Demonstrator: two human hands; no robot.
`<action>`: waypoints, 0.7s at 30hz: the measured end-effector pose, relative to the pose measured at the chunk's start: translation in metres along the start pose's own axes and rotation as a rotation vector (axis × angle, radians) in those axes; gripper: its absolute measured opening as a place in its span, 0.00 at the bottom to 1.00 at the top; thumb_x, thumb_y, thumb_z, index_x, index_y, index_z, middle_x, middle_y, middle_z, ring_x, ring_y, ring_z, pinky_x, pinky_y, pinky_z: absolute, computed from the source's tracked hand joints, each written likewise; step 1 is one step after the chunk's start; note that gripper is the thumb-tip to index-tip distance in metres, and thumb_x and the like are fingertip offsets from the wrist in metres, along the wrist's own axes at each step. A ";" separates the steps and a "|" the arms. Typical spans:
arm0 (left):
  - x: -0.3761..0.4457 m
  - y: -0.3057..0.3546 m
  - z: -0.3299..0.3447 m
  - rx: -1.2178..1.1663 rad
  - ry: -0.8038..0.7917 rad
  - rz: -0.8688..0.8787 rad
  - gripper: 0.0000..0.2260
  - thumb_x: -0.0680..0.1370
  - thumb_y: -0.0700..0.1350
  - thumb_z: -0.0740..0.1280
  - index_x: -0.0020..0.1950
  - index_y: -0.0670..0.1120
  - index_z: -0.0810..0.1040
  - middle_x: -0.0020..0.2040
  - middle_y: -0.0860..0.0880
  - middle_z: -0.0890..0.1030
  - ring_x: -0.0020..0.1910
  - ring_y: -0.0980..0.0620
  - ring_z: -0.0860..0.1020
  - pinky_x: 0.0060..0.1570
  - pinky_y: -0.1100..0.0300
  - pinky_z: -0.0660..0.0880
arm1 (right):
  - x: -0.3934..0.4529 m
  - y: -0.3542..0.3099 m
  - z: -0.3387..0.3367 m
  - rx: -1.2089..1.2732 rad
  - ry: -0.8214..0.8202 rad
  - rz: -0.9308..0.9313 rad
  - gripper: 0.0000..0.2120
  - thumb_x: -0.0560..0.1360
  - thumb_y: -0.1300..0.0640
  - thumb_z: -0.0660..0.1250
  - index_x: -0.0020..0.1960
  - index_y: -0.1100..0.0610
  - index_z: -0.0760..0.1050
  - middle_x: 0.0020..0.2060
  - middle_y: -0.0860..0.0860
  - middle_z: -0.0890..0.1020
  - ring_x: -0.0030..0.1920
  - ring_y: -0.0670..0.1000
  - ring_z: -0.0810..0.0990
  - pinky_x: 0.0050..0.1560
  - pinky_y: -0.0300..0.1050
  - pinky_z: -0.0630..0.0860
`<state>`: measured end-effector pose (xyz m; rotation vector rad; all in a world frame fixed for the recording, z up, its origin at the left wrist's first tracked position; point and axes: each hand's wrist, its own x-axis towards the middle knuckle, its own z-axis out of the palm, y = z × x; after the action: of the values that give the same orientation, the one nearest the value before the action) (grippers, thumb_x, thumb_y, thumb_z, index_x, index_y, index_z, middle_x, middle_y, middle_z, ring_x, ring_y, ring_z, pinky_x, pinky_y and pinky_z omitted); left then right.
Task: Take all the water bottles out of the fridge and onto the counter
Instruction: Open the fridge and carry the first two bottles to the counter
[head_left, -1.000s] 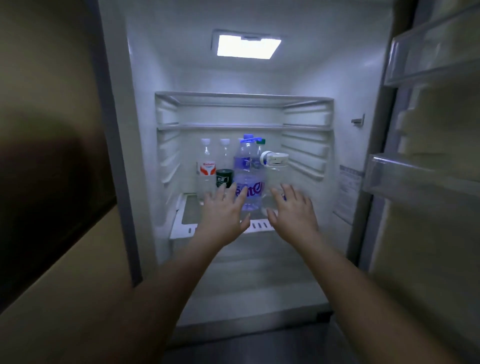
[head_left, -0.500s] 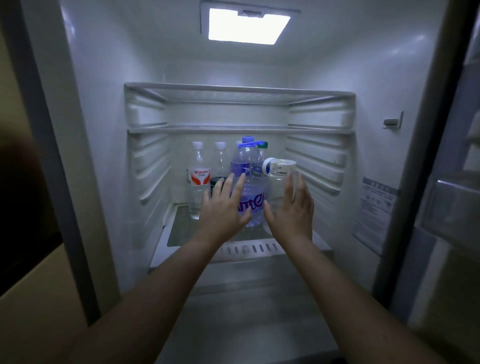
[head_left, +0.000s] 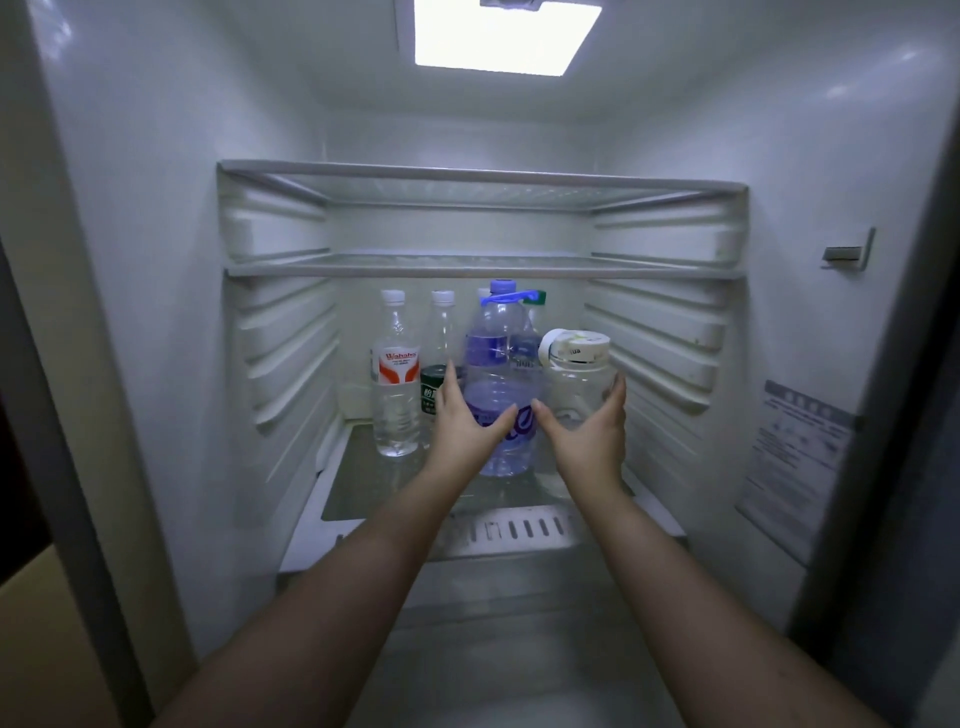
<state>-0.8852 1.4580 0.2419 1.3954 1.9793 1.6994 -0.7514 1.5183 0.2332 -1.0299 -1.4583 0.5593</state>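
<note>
Several water bottles stand on the lower fridge shelf (head_left: 395, 499). My left hand (head_left: 467, 421) is cupped around the left side of the large bottle with the purple label and blue cap (head_left: 493, 353), thumb on its front. My right hand (head_left: 587, 436) spans the clear wide-mouth bottle with a white lid (head_left: 579, 379), thumb on its left and fingers on its right. Left of them stand a small bottle with a red-and-white label (head_left: 397, 395) and another white-capped bottle (head_left: 442, 322). A green-capped bottle (head_left: 530, 332) is mostly hidden behind the big one.
A dark-labelled container (head_left: 430, 389) sits low behind my left hand. Two glass shelves (head_left: 483, 265) span the fridge just above the bottle caps. Ribbed side walls (head_left: 654, 343) flank the shelf. The ceiling lamp (head_left: 504, 36) is lit.
The camera has moved closer into the fridge. Both hands have reached further in and turned from flat, palms forward, to cupping the purple-label bottle and the clear bottle.
</note>
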 end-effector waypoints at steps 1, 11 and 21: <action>0.002 0.001 0.003 -0.009 0.016 -0.008 0.48 0.71 0.55 0.76 0.80 0.48 0.49 0.78 0.45 0.56 0.76 0.46 0.61 0.73 0.49 0.63 | 0.001 0.001 0.000 0.034 -0.008 0.007 0.55 0.63 0.42 0.79 0.78 0.55 0.51 0.73 0.57 0.66 0.71 0.58 0.68 0.67 0.57 0.69; 0.012 0.017 0.036 -0.020 0.214 -0.158 0.49 0.66 0.59 0.78 0.78 0.47 0.55 0.76 0.44 0.57 0.73 0.43 0.62 0.67 0.46 0.66 | 0.001 0.003 -0.009 0.142 -0.060 0.020 0.45 0.64 0.45 0.79 0.73 0.54 0.60 0.62 0.53 0.74 0.60 0.52 0.75 0.54 0.44 0.70; 0.002 0.021 0.034 -0.165 0.224 -0.130 0.45 0.66 0.56 0.79 0.76 0.49 0.59 0.74 0.47 0.68 0.71 0.46 0.69 0.59 0.56 0.68 | -0.011 -0.007 -0.016 0.199 -0.101 0.004 0.38 0.64 0.47 0.80 0.67 0.52 0.65 0.59 0.50 0.76 0.58 0.50 0.76 0.51 0.43 0.71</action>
<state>-0.8529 1.4799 0.2496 1.0396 1.9364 1.9798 -0.7390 1.5018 0.2364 -0.8578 -1.4565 0.7526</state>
